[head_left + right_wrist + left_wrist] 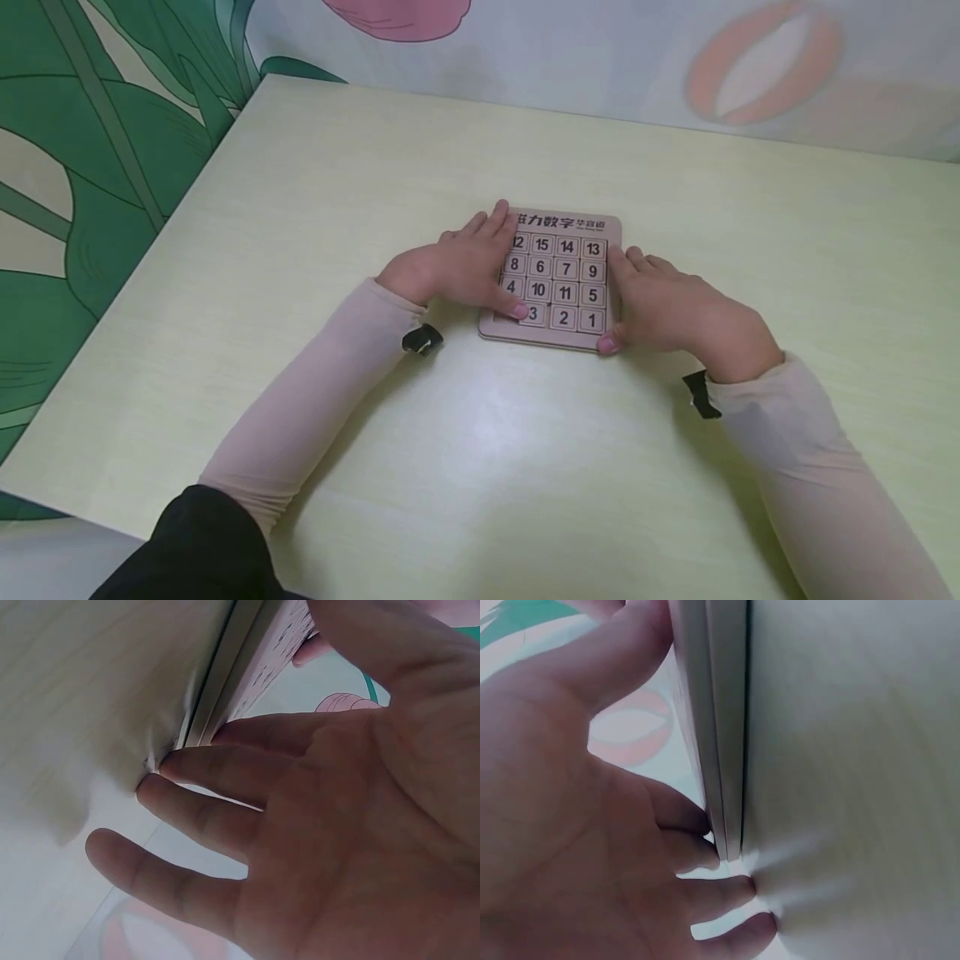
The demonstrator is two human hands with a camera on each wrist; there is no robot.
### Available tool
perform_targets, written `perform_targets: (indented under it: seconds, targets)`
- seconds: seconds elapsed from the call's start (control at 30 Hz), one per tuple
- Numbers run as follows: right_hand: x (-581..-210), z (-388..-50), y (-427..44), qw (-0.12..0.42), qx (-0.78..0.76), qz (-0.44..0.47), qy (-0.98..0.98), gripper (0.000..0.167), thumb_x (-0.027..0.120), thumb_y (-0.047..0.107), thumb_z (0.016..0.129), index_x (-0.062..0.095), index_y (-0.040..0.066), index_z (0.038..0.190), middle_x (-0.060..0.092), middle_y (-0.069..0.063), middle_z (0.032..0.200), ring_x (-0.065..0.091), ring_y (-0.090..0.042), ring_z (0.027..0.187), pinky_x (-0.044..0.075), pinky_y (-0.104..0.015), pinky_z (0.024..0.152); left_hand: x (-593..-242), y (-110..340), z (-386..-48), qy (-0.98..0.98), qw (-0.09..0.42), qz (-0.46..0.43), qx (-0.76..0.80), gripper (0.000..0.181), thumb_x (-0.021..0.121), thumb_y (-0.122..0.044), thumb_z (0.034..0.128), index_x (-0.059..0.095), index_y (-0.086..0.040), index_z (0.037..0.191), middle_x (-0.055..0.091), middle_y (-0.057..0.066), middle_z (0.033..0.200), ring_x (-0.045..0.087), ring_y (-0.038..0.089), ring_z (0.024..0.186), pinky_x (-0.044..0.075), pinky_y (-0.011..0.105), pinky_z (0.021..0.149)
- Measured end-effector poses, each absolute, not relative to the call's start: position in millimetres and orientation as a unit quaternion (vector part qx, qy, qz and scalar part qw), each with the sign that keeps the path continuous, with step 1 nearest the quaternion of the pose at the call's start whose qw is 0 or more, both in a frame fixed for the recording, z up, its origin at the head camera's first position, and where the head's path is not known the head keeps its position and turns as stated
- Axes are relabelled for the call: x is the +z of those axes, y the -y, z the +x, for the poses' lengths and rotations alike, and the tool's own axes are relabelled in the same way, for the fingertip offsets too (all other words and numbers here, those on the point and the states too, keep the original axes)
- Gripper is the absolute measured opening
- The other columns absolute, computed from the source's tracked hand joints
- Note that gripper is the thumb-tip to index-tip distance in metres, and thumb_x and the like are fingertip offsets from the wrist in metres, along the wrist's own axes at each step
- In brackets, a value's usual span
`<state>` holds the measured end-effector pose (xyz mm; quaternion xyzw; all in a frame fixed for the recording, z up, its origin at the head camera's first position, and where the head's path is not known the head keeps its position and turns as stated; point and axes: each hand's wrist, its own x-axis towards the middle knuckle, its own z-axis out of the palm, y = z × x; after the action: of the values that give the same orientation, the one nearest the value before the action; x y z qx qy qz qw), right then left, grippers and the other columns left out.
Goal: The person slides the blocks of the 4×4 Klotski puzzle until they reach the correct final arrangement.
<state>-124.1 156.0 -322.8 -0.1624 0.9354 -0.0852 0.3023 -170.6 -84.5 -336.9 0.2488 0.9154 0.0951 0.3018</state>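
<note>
A wooden number slide puzzle (552, 279) lies flat on the table, its face up with rows of numbered square tiles and dark Chinese characters along the top edge. My left hand (472, 262) rests against its left side, with the thumb lying over the lower-left tiles and the fingers stretched toward the upper-left corner. On the opposite side my right hand (667, 308) touches the right edge, its thumb at the lower-right corner. Both wrist views show fairly straight fingers beside the layered edge of the puzzle (716, 735). The left thumb hides part of the bottom row.
The pale table (450, 467) spreads around the puzzle on all sides. Behind it stands a wall (570, 58) painted with pink and orange shapes, and large green leaves (112, 167) cover the left side. Light sleeves with black straps (423, 339) cover the forearms.
</note>
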Motion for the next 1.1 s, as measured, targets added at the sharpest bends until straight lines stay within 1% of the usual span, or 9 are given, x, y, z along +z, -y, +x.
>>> perform_targets:
  seconds: [0.17, 0.23, 0.4, 0.53, 0.67, 0.87, 0.97, 1.03, 1.1]
  targets:
    - [-322.4, -124.0, -156.1, 0.304, -0.09, -0.163, -0.934, 0.12, 0.082, 0.041, 0.084, 0.001, -0.009, 0.157, 0.005, -0.037, 0.159, 0.008, -0.055, 0.145, 0.017, -0.068, 0.111, -337.8, 80.3, -168.4, -0.921, 0.294, 0.241, 0.083, 0.124, 0.068, -0.064, 0.0858, -0.009, -0.001, 0.159, -0.018, 0.016, 0.164, -0.008, 0.039, 0.151, 0.01, 0.058, 0.118]
    - [-322.1, -124.1, -156.1, 0.305, -0.09, -0.163, -0.934, 0.12, 0.081, 0.041, 0.084, 0.001, -0.009, 0.157, 0.004, -0.037, 0.159, 0.008, -0.056, 0.145, 0.016, -0.068, 0.112, -337.9, 80.8, -169.8, -0.921, 0.291, 0.246, 0.082, 0.12, 0.066, -0.063, 0.0879, -0.008, 0.0, 0.159, -0.017, 0.016, 0.165, -0.006, 0.039, 0.151, 0.011, 0.059, 0.118]
    - [-321.4, -124.5, -155.6, 0.309, -0.088, -0.163, -0.933, 0.118, 0.08, 0.04, 0.086, -0.001, -0.01, 0.156, 0.002, -0.037, 0.159, 0.005, -0.055, 0.145, 0.013, -0.065, 0.113, -336.5, 86.9, -174.4, -0.917, 0.291, 0.257, 0.096, 0.099, 0.054, -0.055, 0.0994, -0.004, -0.003, 0.161, -0.014, 0.013, 0.166, -0.005, 0.035, 0.152, 0.01, 0.061, 0.117]
    - [-321.0, -124.5, -155.6, 0.308, -0.091, -0.165, -0.933, 0.118, 0.08, 0.039, 0.086, -0.001, -0.01, 0.156, 0.002, -0.038, 0.159, 0.006, -0.055, 0.145, 0.013, -0.065, 0.114, -335.4, 88.9, -176.0, -0.917, 0.291, 0.256, 0.096, 0.088, 0.049, -0.047, 0.1041, -0.004, -0.005, 0.161, -0.014, 0.011, 0.167, -0.004, 0.032, 0.153, 0.009, 0.059, 0.118]
    - [-320.9, -124.2, -155.4, 0.304, -0.091, -0.169, -0.933, 0.117, 0.08, 0.039, 0.086, 0.0, -0.011, 0.156, 0.003, -0.039, 0.158, 0.007, -0.056, 0.144, 0.014, -0.065, 0.114, -335.5, 89.9, -177.0, -0.914, 0.299, 0.256, 0.099, 0.095, 0.055, -0.048, 0.1014, -0.006, -0.006, 0.161, -0.017, 0.01, 0.166, -0.006, 0.032, 0.152, 0.007, 0.059, 0.118]
    - [-320.7, -123.7, -155.0, 0.307, -0.096, -0.168, -0.932, 0.117, 0.08, 0.038, 0.086, -0.001, -0.011, 0.156, 0.002, -0.038, 0.158, 0.005, -0.057, 0.144, 0.012, -0.064, 0.115, -335.6, 91.6, -177.3, -0.91, 0.308, 0.258, 0.106, 0.114, 0.069, -0.054, 0.0901, -0.007, -0.007, 0.161, -0.018, 0.009, 0.166, -0.009, 0.029, 0.152, 0.006, 0.054, 0.119]
    - [-320.3, -123.4, -155.0, 0.307, -0.095, -0.168, -0.932, 0.117, 0.08, 0.038, 0.086, -0.001, -0.011, 0.156, 0.002, -0.038, 0.158, 0.005, -0.056, 0.144, 0.012, -0.064, 0.115, -335.6, 91.3, -177.4, -0.909, 0.309, 0.259, 0.107, 0.12, 0.074, -0.054, 0.086, -0.008, -0.008, 0.161, -0.018, 0.01, 0.166, -0.009, 0.03, 0.152, 0.006, 0.055, 0.119]
    - [-320.0, -123.2, -154.9, 0.308, -0.095, -0.168, -0.932, 0.117, 0.08, 0.038, 0.086, -0.001, -0.011, 0.156, 0.002, -0.038, 0.158, 0.005, -0.056, 0.145, 0.011, -0.063, 0.115, -335.3, 91.0, -177.1, -0.908, 0.309, 0.259, 0.114, 0.121, 0.076, -0.053, 0.0846, -0.006, -0.009, 0.162, -0.017, 0.011, 0.166, -0.008, 0.032, 0.152, 0.006, 0.057, 0.119]
    - [-319.7, -123.1, -154.6, 0.307, -0.095, -0.169, -0.932, 0.116, 0.079, 0.037, 0.087, -0.001, -0.011, 0.156, 0.002, -0.038, 0.158, 0.005, -0.056, 0.145, 0.011, -0.063, 0.115, -335.0, 90.7, -176.7, -0.908, 0.304, 0.258, 0.129, 0.116, 0.078, -0.05, 0.0836, 0.004, -0.01, 0.163, -0.015, 0.014, 0.166, -0.004, 0.033, 0.152, 0.008, 0.058, 0.118]
